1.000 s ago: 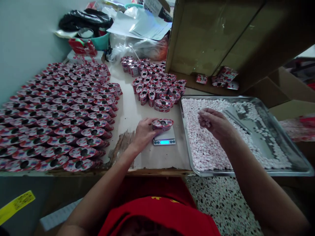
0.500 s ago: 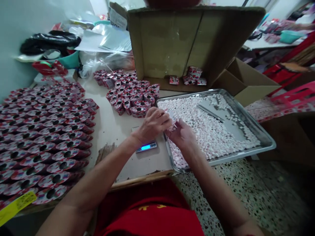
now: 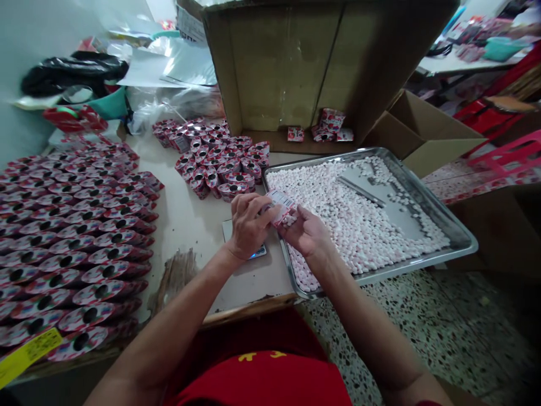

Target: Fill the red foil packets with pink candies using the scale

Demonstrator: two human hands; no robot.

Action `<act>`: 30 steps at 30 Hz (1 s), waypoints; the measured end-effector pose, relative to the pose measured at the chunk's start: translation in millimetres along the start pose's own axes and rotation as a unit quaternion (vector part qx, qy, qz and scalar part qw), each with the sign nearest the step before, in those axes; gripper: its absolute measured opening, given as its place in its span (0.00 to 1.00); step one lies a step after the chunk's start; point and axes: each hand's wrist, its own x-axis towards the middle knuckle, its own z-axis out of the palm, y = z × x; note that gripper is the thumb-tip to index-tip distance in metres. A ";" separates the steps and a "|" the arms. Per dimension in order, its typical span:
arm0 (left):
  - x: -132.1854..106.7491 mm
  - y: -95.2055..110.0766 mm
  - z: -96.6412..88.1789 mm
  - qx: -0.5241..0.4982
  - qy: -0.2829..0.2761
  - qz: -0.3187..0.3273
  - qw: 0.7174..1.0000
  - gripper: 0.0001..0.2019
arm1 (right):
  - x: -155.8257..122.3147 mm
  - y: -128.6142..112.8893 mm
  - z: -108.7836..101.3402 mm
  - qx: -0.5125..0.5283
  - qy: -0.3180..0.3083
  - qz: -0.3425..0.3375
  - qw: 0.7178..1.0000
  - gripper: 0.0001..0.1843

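Since it's thin film, pouch (image 3: 279, 204): light, floppy; grip the rim.
Your left hand (image 3: 248, 224), right hand (image 3: 306, 232): both pinching it.

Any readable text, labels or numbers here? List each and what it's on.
Nothing legible.
Yellow label: print blurred.
Packet in left hand, at right hand: print too small.
Scale display: mostly covered by left hand, digits unreadable.
White sticker, top: blurred.

Small packing workshop: rows of filled packets (image 3: 76, 237), tray (image 3: 460, 239) of sweets, cardboard boxes (image 3: 296, 67).
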 end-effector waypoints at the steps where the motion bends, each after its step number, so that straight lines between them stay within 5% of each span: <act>1: -0.8 0.0 -0.3 0.001 0.002 -0.010 1.000 0.10 | -1.9 0.5 1.3 -0.010 0.011 0.002 1.000 0.18; 5: -2.1 -1.7 -5.2 -0.031 0.016 -0.120 0.992 0.11 | -10.3 4.5 7.8 -0.036 0.005 0.013 0.999 0.18; 9: -13.0 -12.0 -25.1 -0.127 0.012 -0.290 0.948 0.11 | -14.2 7.2 6.3 -0.055 -0.001 0.022 0.998 0.14; 13: -44.7 -25.4 -45.7 -0.160 -0.062 -0.393 0.903 0.17 | -11.7 -11.9 -12.9 -0.186 -0.018 -0.098 0.978 0.11; 16: -66.5 -29.7 -49.6 -0.179 -0.090 -0.439 0.876 0.18 | -14.0 -41.7 -29.5 -0.421 -0.035 -0.238 0.874 0.07; 19: -74.9 -29.2 -51.7 -0.209 -0.089 -0.452 0.862 0.23 | -22.9 -65.9 -36.8 -0.627 -0.021 -0.382 0.678 0.10; 21: -73.7 -29.3 -57.6 -0.212 -0.081 -0.453 0.862 0.29 | -27.7 -70.1 -36.2 -0.650 0.009 -0.480 0.589 0.10; 22: -72.1 -30.2 -62.0 -0.210 -0.074 -0.454 0.863 0.32 | -28.5 -68.3 -34.7 -0.638 0.014 -0.504 0.582 0.10; 26: -64.8 -39.5 -82.2 -0.190 -0.026 -0.450 0.872 0.33 | -22.6 -46.7 -22.7 -0.585 -0.026 -0.482 0.652 0.10; 30: -60.3 -45.6 -96.8 -0.146 0.001 -0.432 0.890 0.28 | -14.6 -32.4 -1.4 -0.558 -0.047 -0.465 0.686 0.10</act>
